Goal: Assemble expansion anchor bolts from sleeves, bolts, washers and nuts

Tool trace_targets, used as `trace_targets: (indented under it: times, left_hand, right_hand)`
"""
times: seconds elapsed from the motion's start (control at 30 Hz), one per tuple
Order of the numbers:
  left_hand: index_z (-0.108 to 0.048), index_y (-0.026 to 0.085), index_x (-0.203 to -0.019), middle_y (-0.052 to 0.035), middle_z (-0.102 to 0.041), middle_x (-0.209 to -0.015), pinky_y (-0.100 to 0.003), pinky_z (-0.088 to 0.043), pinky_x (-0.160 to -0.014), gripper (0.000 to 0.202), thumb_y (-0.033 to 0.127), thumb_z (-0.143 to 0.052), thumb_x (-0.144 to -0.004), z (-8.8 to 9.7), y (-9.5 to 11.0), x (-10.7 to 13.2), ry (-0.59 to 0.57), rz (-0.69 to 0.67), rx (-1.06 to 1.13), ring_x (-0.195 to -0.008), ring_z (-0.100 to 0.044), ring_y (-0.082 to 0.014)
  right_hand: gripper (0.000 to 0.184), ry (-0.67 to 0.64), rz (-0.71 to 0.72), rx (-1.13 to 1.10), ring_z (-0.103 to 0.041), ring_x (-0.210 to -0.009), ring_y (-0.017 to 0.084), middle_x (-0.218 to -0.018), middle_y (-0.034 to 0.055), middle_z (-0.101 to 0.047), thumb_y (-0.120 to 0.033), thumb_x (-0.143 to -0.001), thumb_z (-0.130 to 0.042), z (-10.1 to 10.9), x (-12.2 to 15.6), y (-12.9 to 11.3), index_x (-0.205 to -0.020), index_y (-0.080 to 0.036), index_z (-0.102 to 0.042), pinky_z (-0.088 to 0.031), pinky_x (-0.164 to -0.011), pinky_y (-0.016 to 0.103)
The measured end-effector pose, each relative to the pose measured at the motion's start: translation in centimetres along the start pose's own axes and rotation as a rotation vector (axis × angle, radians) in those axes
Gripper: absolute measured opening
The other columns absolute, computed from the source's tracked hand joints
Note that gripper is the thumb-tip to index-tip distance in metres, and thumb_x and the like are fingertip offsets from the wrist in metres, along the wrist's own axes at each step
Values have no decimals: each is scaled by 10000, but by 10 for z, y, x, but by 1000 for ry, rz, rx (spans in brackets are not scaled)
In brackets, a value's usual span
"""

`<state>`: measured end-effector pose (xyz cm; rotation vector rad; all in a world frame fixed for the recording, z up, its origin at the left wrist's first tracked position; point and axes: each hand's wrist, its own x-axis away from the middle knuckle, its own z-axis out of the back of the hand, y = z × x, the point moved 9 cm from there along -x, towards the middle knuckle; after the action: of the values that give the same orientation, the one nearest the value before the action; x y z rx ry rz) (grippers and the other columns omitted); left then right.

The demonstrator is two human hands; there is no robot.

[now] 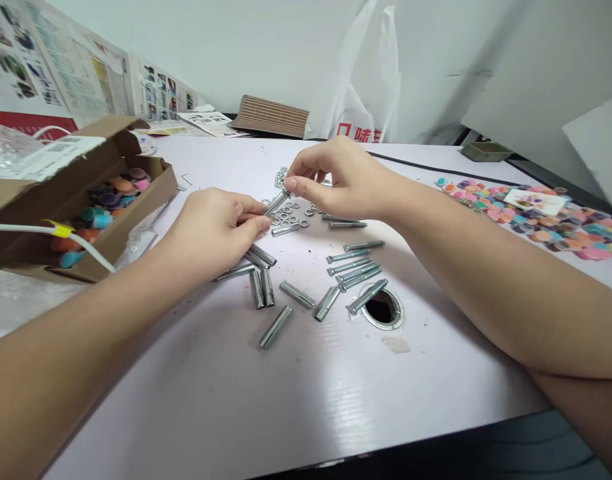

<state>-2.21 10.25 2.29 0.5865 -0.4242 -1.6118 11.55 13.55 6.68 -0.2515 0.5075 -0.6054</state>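
Between my two hands, a metal expansion bolt (pixel 276 203) is held at a slant. The fingers of my left hand (pixel 211 223) are closed round its lower end. At its upper end, my right hand (pixel 336 175) pinches with thumb and fingers; whether a nut or washer is in that pinch is hidden. Just below lie loose washers (pixel 286 215) and one metal sleeve (pixel 286 229). Behind them is a small heap of nuts (pixel 281 176). Several slit sleeves (pixel 276 327) are scattered nearer me, and several bolts (pixel 360 275) lie in a column to the right.
A round cable hole (pixel 399 313) opens in the white table (pixel 306 400), one bolt across its rim. An open cardboard box (pixel 151 183) with colourful small pots stands left, a white cable (pixel 16 228) before it. More colourful pieces (pixel 551 230) spread right. A plastic bag (pixel 361 100) stands behind.
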Motion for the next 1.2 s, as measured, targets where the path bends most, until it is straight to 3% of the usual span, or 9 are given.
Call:
trace_targets:
  times: [0.13, 0.27, 0.33, 0.47, 0.6, 0.77, 0.93, 1.1, 1.2]
  left_hand:
    - [-792, 251, -941, -22, -751, -783, -343, -535, -786, 250, 384, -627, -809, 1, 4, -1, 24, -57, -139, -783, -680, -222]
    - [-789, 226, -1001, -31, -759, -808, -326, -545, -785, 285, 370, -629, -814, 3, 1, -2, 34, -42, -117, -810, -690, -219]
    - [-788, 213, -1008, -29, -760, -810, -316, -542, -801, 287, 358, -634, -815, 3, 2, -2, 32, -49, -115, -819, -692, -213]
    - [-793, 239, -953, -7, -745, -758, -320, -530, -779, 237, 334, -630, -809, 2, 5, -2, 41, -72, -131, -785, -689, -213]
    - [-788, 230, -914, -8, -731, -719, -314, -521, -744, 227, 333, -613, -813, 2, 2, -2, 37, -53, -130, -755, -682, -211]
    - [-789, 235, -937, -21, -736, -774, -326, -526, -784, 242, 345, -618, -805, 1, 4, -2, 32, -84, -141, -812, -690, -225]
    - [-786, 227, -963, -25, -724, -740, -343, -536, -813, 263, 341, -612, -803, 2, 3, -3, 29, -65, -118, -806, -690, -233]
    - [-785, 233, -949, -25, -728, -756, -344, -541, -784, 261, 347, -605, -798, 3, 2, -4, 29, -57, -112, -816, -689, -242]
    - [-786, 239, -910, -17, -728, -748, -338, -534, -770, 244, 347, -594, -806, 3, 2, -5, 32, -70, -126, -786, -683, -232]
  right_hand:
    - [567, -5, -60, 61, -548, -693, 132, -618, 25, -527, -559, -1005, -378, -1, 0, 8, -722, -133, -622, -417, -652, 268]
    - [375, 45, 19, 22, -589, -786, 148, -820, 50, -652, -488, -946, -557, 6, 0, -1, -961, -129, -665, -433, -691, 266]
    - [331, 20, 12, 46, -584, -775, 154, -810, 56, -659, -450, -932, -588, 5, 0, -3, -912, -131, -675, -426, -686, 274]
    - [547, -6, -72, 71, -554, -685, 149, -645, 53, -588, -512, -1014, -385, 1, 1, 5, -723, -131, -649, -404, -648, 284]
    - [404, 71, 48, 23, -597, -816, 165, -867, 63, -665, -524, -957, -521, 5, 1, -2, -956, -149, -671, -434, -740, 289]
    - [540, 3, -75, 79, -555, -714, 154, -652, 44, -562, -561, -995, -407, -2, 2, 9, -747, -142, -643, -414, -677, 286]
    - [500, 59, 5, 44, -601, -832, 182, -784, 46, -621, -632, -921, -516, 1, 3, 1, -894, -152, -657, -442, -753, 297]
    - [754, 34, -93, -8, -590, -715, 155, -643, 42, -552, -646, -1009, -146, -3, 4, 10, -705, -145, -621, -454, -751, 312]
    - [694, 65, -48, -43, -598, -782, 146, -760, 30, -605, -693, -981, -226, 1, 5, 5, -863, -155, -650, -458, -766, 293]
